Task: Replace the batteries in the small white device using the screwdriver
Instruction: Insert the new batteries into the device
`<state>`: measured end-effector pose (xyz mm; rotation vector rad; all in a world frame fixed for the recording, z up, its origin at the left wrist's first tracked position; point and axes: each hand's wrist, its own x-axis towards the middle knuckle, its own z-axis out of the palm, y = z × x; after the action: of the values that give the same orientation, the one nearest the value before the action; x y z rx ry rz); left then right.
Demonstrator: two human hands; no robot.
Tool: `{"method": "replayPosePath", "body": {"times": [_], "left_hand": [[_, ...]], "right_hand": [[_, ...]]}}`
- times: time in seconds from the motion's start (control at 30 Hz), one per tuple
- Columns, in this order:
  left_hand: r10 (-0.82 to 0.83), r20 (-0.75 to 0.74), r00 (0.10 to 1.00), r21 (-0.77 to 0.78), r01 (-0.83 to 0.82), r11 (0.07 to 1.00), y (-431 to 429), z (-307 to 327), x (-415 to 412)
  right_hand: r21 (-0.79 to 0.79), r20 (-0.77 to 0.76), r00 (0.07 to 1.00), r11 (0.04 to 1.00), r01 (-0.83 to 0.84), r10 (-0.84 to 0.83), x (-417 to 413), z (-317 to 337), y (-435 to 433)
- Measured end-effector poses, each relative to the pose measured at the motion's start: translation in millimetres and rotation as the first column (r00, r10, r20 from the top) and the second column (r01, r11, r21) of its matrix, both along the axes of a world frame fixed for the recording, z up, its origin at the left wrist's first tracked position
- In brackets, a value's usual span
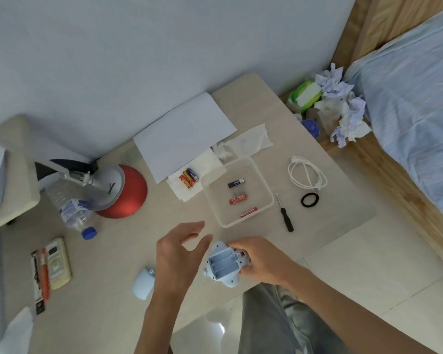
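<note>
While the battery bay sits empty, the chief risk is confusing cells: from the left, the small pale-blue rounded cover [142, 283] lies loose on the beige tabletop [118, 254], three batteries [189, 178] rest on a white tissue, and three more [238, 198] lie in the clear plastic tray [267, 190], so spent ones could go back in, or fresh ones be seated the wrong way round. I cannot tell which set is new. The loose cover near the tabletop's front edge could also be knocked off by the forearm. The left hand [179, 254] hovers above the tabletop, grip spread and holding nothing, fingers curved toward the tray. Just to its right, the right hand [256, 259] has its grip pinching the small white star-shaped device [221, 264], its open three-slot bay turned upward. The black-handled screwdriver [285, 213] lies beside the tray, well apart from both hands
</note>
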<state>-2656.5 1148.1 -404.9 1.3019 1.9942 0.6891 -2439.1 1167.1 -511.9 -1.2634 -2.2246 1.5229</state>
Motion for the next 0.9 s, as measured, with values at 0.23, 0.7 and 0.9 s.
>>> {"method": "replayPosePath", "body": {"times": [0.23,0.7,0.9], "left_hand": [[-0.032,-0.021,0.999,-0.201,0.027,0.979,-81,-46,-17],[0.049,-0.231,0.972,-0.023,-0.055,0.998,98,-90,-71],[-0.047,-0.23,0.972,-0.039,0.039,0.998,144,-105,-71]], "right_hand": [[-0.011,-0.011,0.999,0.999,-0.031,0.031,0,-2,4],[0.021,-0.048,0.998,0.999,-0.035,0.036,2,5,3],[0.01,-0.044,0.999,1.0,-0.02,0.021,5,0,1]]}}
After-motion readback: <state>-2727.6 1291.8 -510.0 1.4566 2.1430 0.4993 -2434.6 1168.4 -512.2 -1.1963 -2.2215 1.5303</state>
